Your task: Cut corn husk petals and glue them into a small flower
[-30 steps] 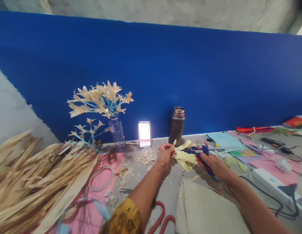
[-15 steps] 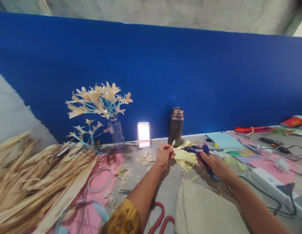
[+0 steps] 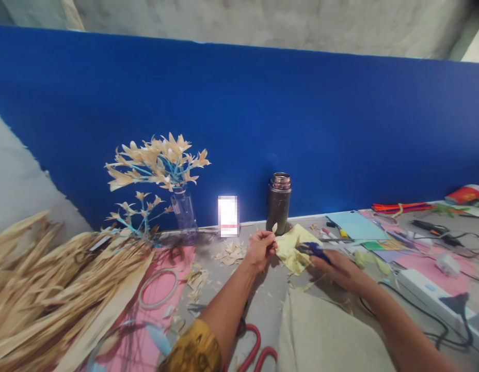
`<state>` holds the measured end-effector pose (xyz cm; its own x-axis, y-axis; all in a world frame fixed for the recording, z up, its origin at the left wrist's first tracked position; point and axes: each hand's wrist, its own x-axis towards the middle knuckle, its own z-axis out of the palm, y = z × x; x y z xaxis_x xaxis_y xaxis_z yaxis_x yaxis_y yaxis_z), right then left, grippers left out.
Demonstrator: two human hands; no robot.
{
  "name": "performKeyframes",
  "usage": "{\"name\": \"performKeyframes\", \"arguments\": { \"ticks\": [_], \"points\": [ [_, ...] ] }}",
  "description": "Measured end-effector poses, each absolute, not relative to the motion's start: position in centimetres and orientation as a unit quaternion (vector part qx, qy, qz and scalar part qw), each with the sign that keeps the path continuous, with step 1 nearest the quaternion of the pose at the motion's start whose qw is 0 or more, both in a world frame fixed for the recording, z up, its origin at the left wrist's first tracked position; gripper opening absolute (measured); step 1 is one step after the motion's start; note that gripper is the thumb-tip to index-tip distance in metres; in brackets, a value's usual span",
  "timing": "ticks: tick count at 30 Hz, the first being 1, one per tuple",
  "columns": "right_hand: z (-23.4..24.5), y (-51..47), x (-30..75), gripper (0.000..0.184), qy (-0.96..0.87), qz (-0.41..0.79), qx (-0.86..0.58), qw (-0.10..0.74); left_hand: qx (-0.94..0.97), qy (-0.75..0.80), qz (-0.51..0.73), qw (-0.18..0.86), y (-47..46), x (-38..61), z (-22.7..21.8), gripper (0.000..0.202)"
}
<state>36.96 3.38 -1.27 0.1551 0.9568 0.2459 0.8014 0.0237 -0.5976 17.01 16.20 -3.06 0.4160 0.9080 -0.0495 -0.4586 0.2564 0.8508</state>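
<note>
My left hand (image 3: 259, 250) is closed in a pinch on a small pale husk petal (image 3: 274, 228), whose tip stands up above the fingers. Beside it, a crumpled yellow paper (image 3: 291, 253) lies on the table. My right hand (image 3: 336, 266) is wrapped round a blue glue gun (image 3: 316, 251), held low over that paper with its nozzle end toward my left hand. The fingers partly hide the gun's handle. Behind the paper a dark thermos flask (image 3: 278, 206) stands upright without its lid.
Left are a vase (image 3: 183, 217) of husk flowers (image 3: 162, 160), husk strips (image 3: 61, 289), and a ring (image 3: 158, 289) on pink paper. Husk scraps (image 3: 230, 252) and a lit phone (image 3: 228, 214) lie ahead. Red-handled scissors (image 3: 258, 346) are near me; a power strip (image 3: 433, 299) and cables are right.
My right hand has tilted the glue gun and shifted it slightly left and down over the yellow paper. My left hand keeps its pinch in nearly the same place.
</note>
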Motion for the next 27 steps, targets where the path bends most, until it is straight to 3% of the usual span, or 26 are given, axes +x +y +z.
{"name": "performKeyframes", "arguments": {
  "ticks": [6, 10, 13, 17, 20, 27],
  "points": [
    [-0.9, 2.4, 36.4, 0.019, -0.695, 0.133, -0.685, 0.173, 0.404, 0.303, 0.454, 0.734, 15.6, 17.1, -1.8, 0.032],
    [-0.7, 2.3, 36.3, 0.023, -0.727, 0.065, -0.644, 0.228, 0.394, 0.355, 0.468, 0.707, 14.8, 17.8, -1.6, 0.026],
    [-0.1, 2.5, 34.8, 0.014, -0.714, -0.121, -0.623, 0.295, 0.393, 0.387, 0.474, 0.687, 13.9, 18.5, -1.6, 0.022],
    [0.6, 3.1, 31.6, 0.018, -0.702, -0.296, -0.586, 0.275, 0.402, 0.407, 0.477, 0.668, 12.5, 19.2, -1.5, 0.022],
    [0.5, 3.6, 30.2, 0.021, -0.696, -0.328, -0.579, 0.27, 0.41, 0.405, 0.473, 0.667, 11.6, 19.4, -1.3, 0.023],
    [0.0, 4.0, 30.3, 0.03, -0.684, -0.27, -0.598, 0.318, 0.404, 0.392, 0.465, 0.683, 10.8, 19.6, -0.8, 0.021]
  ]
}}
